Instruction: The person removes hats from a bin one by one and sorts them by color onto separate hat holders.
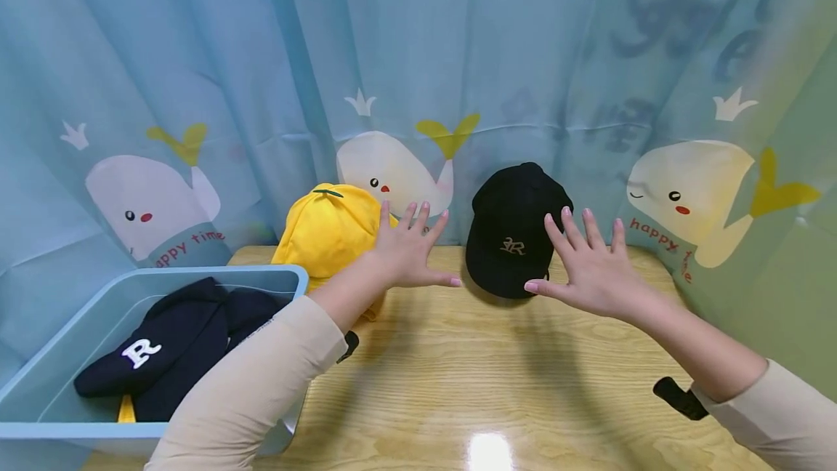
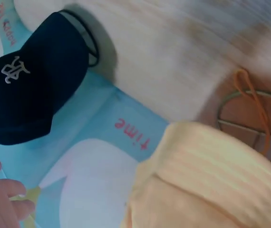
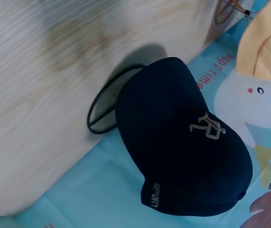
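Note:
My left hand (image 1: 410, 253), fingers spread wide, hovers in front of a yellow bucket hat (image 1: 320, 231) with a green leaf on top, and overlaps its right side in the head view. With its fingers also spread, my right hand (image 1: 598, 271) is held up just right of a black baseball cap (image 1: 500, 213) with a small R-like emblem. Neither hand holds anything. In the right wrist view the black cap (image 3: 173, 123) sits over a wire stand (image 3: 102, 114). Another wire stand (image 2: 242, 121) shows under the yellow hat (image 2: 207, 171) in the left wrist view.
A light blue bin (image 1: 59, 376) at the left holds a dark baseball cap (image 1: 176, 340) with a white R; a yellow strip (image 1: 127, 409) peeks out beneath it. Behind the wooden table (image 1: 445, 362) hangs a blue curtain (image 1: 418, 35) printed with whales.

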A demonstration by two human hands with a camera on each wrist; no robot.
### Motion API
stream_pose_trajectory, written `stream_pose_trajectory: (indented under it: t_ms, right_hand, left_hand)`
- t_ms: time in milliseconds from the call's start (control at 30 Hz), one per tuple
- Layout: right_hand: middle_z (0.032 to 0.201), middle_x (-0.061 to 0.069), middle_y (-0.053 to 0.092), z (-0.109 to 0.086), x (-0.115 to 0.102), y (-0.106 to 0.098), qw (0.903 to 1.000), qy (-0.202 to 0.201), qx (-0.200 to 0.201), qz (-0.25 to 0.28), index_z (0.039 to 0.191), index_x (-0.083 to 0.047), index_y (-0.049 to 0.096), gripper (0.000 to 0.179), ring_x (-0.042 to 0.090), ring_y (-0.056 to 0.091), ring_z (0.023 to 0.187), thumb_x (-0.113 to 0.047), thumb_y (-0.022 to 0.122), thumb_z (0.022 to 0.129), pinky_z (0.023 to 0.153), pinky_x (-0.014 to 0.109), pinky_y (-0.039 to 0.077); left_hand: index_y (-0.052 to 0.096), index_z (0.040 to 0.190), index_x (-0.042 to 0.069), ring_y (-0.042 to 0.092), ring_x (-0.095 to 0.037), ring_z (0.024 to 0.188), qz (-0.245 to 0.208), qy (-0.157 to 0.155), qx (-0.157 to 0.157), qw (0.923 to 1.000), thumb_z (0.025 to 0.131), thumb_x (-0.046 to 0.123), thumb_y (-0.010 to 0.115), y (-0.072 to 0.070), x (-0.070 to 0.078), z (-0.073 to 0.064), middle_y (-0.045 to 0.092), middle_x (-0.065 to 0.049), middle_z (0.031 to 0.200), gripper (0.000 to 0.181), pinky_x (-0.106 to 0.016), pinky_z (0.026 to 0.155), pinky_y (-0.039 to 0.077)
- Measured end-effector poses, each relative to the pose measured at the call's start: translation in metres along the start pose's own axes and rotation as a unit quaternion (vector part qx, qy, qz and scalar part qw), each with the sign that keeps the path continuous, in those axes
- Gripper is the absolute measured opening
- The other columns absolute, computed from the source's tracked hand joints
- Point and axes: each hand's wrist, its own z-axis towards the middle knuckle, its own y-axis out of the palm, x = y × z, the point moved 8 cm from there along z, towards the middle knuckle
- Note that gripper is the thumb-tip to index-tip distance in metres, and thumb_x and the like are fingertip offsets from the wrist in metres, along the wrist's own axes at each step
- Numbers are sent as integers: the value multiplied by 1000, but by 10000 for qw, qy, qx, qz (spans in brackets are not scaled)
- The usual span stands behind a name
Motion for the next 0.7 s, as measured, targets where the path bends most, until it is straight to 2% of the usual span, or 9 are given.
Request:
stream_pose_trajectory:
  t_ms: [267, 500, 700]
  right_hand:
    - [157, 22, 0, 5, -10, -6, 9999, -74, 22, 131, 153, -12, 4, 103, 44, -9, 142, -74, 45, 82, 102, 70, -14]
    - [158, 17, 0, 8, -23, -11, 9996, -181, 7, 193, 153, -14, 4, 102, 41, -6, 144, -74, 47, 81, 104, 68, -14]
    - [159, 16, -2, 10, -34, -14, 9993, -328, 37, 152, 153, -17, -1, 103, 39, -8, 144, -74, 46, 82, 105, 67, -14]
  left_hand:
    - [3, 153, 25, 3, -32, 146, -352, 4, -61, 9994, 77, 83, 36, -9, -18, -17, 1, -12, 159, 101, -67, 108, -5]
    - [8, 153, 25, 10, -33, 145, -444, 261, 349, 9981, 79, 80, 39, -24, -27, -30, 5, -11, 159, 98, -66, 109, -5]
    - [6, 153, 22, 5, -31, 146, -449, 242, 414, 9978, 80, 79, 40, -28, -39, -46, 5, -12, 159, 99, -65, 109, -7]
